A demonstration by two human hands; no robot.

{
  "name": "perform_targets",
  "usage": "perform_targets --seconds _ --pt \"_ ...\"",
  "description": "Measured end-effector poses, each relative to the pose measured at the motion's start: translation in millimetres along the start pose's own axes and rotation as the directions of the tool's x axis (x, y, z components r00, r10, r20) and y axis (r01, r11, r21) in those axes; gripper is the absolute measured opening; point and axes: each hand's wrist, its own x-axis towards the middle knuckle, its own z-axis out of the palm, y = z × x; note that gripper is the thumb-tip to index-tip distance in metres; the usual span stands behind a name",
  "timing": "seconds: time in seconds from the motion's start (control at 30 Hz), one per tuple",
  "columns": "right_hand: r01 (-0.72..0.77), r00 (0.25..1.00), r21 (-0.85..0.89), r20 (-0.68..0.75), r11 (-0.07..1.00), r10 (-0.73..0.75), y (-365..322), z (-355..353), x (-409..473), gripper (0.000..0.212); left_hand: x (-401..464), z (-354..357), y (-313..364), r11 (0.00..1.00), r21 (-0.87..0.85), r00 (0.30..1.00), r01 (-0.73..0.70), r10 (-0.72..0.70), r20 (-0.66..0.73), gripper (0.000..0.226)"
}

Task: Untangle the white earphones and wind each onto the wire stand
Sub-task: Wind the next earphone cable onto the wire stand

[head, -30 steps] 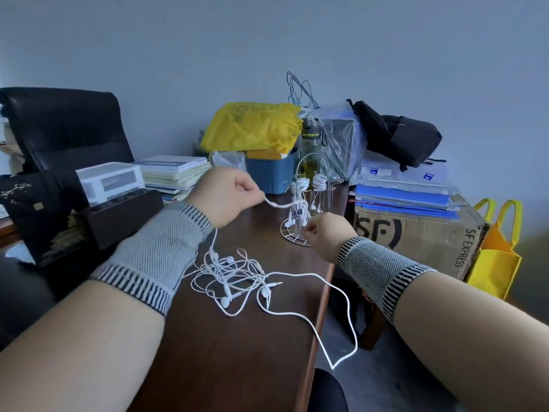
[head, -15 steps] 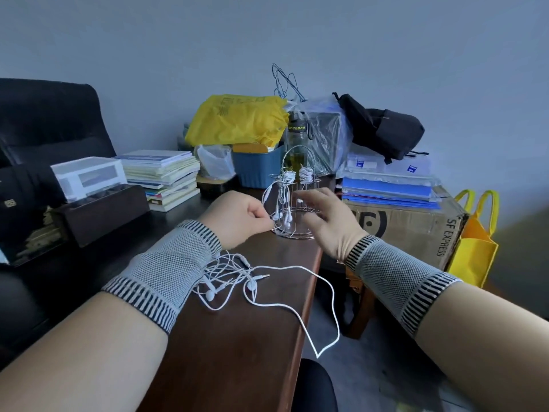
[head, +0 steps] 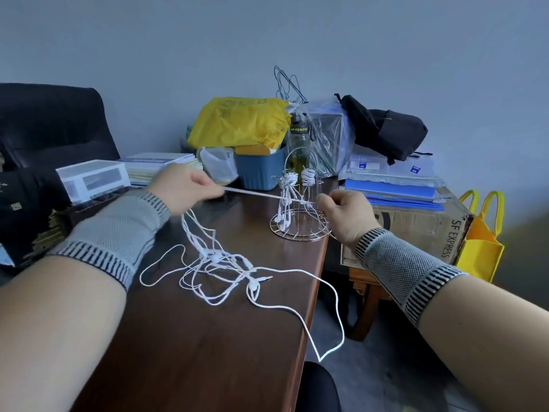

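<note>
A tangle of white earphones (head: 221,267) lies on the dark brown table (head: 208,352), with one cord looping over the table's right edge. My left hand (head: 185,188) pinches a white cord that runs taut to the right, across the front of the wire stand (head: 300,203). My right hand (head: 346,214) pinches the other end of that stretch beside the stand's right side. Two wound bundles of white earphones sit on the stand's top, and earbuds hang down its left side.
Behind the stand are a blue bin (head: 258,169), a yellow bag (head: 240,121), a bottle (head: 298,144) and a black bag (head: 386,129). Books and a white box (head: 92,178) lie at the left. A cardboard box (head: 416,221) and a yellow tote (head: 481,242) stand right of the table.
My left hand has moved up and to the left, pulling the cord taut and lifting strands out of the tangle. My right hand has closed its fingers on the cord by the stand.
</note>
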Motion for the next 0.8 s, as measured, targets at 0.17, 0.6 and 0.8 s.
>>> perform_targets --seconds 0.17,0.6,0.8 --pt "0.063 0.996 -0.043 -0.065 0.997 -0.065 -7 11 4 0.038 6 -32 8 0.984 -0.009 0.881 -0.175 0.153 -0.448 0.015" --pt "0.102 0.923 -0.37 0.381 0.923 0.051 -7 23 -8 0.024 -19 53 -10 0.992 -0.019 0.976 -0.127 0.129 0.176 0.018" --pt "-0.193 0.871 0.328 0.491 0.925 0.007 -30 41 -13 0.015 -22 73 10 0.978 -0.12 0.967 -0.169 0.188 0.172 0.021"
